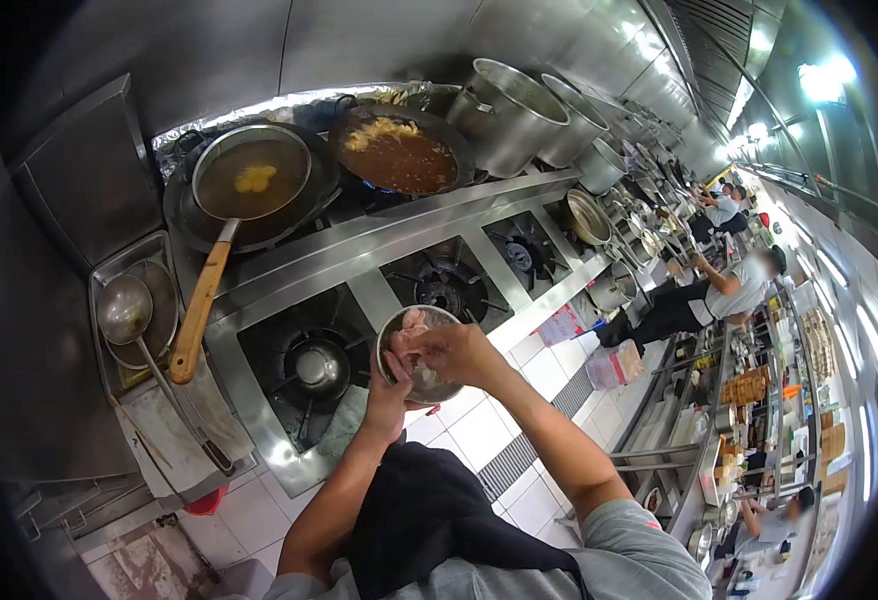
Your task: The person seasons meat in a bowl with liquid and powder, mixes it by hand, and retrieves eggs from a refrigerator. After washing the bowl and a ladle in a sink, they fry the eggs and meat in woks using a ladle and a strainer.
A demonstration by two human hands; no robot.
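My left hand (387,408) is closed on the near left rim of a round metal bowl (449,388), held over the front edge of the stove. Pale pink pieces that look like raw meat (415,320) lie in the bowl. My right hand (447,352) reaches in from the right, its fingers bent and pressed around some of the meat; the fingertips are partly hidden. Behind the bowl, a wood-handled strainer (250,216) rests over a wok (191,228), with yellow pieces (255,179) in it.
A second wok (414,165) of brown liquid sits on a lit burner. Tall pots (509,115) stand to its right. A ladle (125,309) lies in a tray (99,290) at left. Burners (439,290) line the front. Other people (744,285) work along the aisle at right.
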